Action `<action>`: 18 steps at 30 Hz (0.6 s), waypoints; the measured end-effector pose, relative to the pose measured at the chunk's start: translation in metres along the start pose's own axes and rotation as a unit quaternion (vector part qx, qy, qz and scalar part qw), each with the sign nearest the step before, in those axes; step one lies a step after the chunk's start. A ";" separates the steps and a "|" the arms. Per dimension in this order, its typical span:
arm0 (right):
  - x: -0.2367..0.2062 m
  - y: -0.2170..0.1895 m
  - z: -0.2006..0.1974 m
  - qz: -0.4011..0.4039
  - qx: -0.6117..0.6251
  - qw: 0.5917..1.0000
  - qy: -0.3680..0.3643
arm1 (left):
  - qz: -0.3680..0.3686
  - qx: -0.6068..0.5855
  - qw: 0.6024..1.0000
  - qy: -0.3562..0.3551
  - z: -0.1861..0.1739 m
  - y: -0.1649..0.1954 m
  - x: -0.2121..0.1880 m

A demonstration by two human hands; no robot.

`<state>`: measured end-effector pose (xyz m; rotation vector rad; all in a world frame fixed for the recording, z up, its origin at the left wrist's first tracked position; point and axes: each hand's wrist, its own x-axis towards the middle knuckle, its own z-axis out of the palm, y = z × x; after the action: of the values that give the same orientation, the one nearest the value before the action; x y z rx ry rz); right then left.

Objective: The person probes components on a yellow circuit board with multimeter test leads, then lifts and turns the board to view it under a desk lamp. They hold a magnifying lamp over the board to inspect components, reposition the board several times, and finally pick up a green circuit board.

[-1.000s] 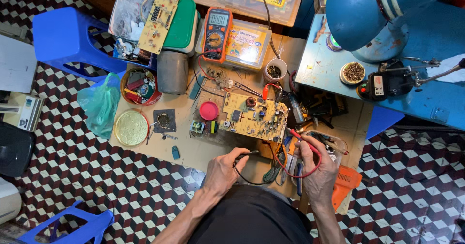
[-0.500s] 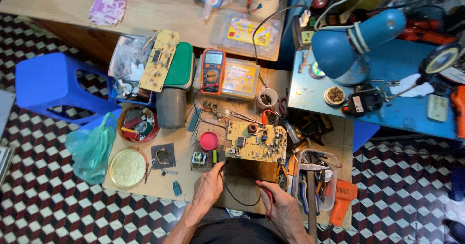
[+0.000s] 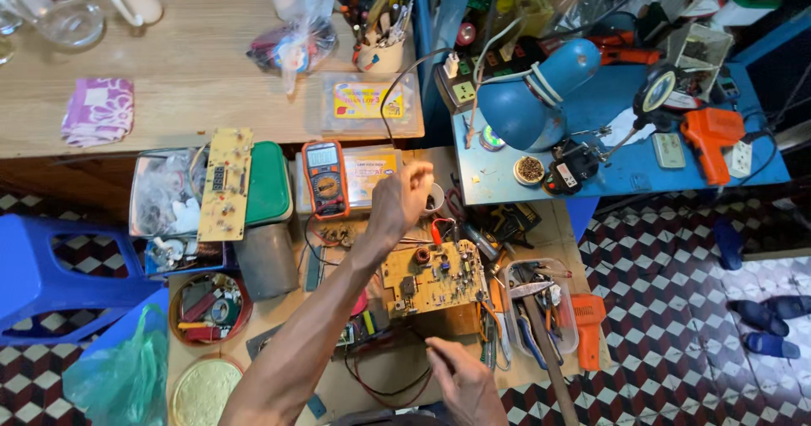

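**Left hand up by the meter, right hand low on the leads**

While the left hand [image 3: 404, 198] is stretched forward with its fingers [image 3: 416, 175] curled into a loose fist, whether they pinch anything cannot be told. Just left of those fingers lies the orange multimeter [image 3: 325, 179] on a clear plastic box [image 3: 372, 172]; just right of them sits a small white cup [image 3: 436, 198]. Below the knuckles, toward the person, the yellow circuit board [image 3: 432, 275] lies flat on the workbench [image 3: 279, 316], apart from the hand. The right hand [image 3: 463, 382] hangs nearer the body, fingers [image 3: 439, 354] bent narrow, close to thin dark wires [image 3: 384, 388]; a grip cannot be made out. Right of that hand stands a clear tray of pliers [image 3: 541, 308], with an orange tool [image 3: 589, 324] beyond it. Farther out, a blue desk lamp [image 3: 532, 96] leans over the blue table [image 3: 625, 172].
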<state>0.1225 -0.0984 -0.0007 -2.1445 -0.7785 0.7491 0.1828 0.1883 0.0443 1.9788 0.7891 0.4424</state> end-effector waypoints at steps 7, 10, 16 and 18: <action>0.150 -0.098 -0.071 -0.099 -0.023 0.989 0.106 | 0.112 -0.028 0.982 0.148 0.025 0.029 0.127; 0.229 -0.114 -0.079 -0.188 -0.121 0.962 0.157 | 0.057 0.003 0.990 0.131 0.032 0.040 0.158; 0.313 -0.106 -0.080 -0.133 -0.171 0.955 0.202 | 0.168 0.016 0.981 0.099 0.062 0.044 0.203; 0.328 -0.103 -0.081 -0.212 -0.065 0.943 0.249 | 0.163 0.019 0.982 0.090 0.071 0.039 0.215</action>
<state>0.3619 0.1583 0.0386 -2.0431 -0.9763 -0.0739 0.3951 0.2764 0.0401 2.1339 0.5846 0.8128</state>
